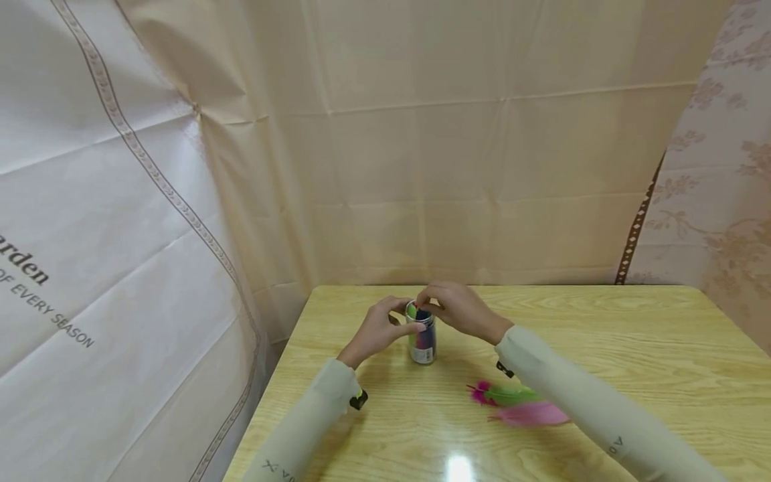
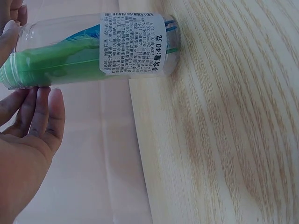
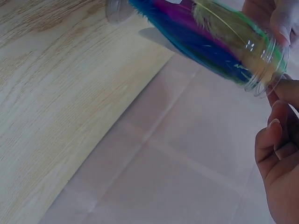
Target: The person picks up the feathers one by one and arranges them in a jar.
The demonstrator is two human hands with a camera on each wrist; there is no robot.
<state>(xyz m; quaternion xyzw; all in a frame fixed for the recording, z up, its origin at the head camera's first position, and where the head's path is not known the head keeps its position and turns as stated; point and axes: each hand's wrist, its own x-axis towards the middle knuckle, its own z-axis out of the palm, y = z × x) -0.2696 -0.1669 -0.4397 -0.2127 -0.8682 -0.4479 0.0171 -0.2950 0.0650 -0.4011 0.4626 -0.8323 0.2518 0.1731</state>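
A clear plastic jar (image 1: 423, 348) stands upright on the table, holding green, blue and pink feathers (image 3: 210, 46). A white printed label (image 2: 133, 44) is on its side. My left hand (image 1: 381, 329) grips the jar just below its rim, with thumb and fingers on opposite sides. Over the open mouth, my right hand (image 1: 460, 309) has its fingers curled, and the fingertips pinch a small red feather end (image 1: 417, 305) at the rim. How far that feather reaches into the jar is hidden by the fingers.
On the wooden table (image 1: 602, 348), pink and green loose feathers (image 1: 533, 413) lie to the right, close to the right forearm. Beige cloth (image 1: 421, 167) hangs behind the table's far edge, and white printed cloth (image 1: 120, 268) hangs at the left.
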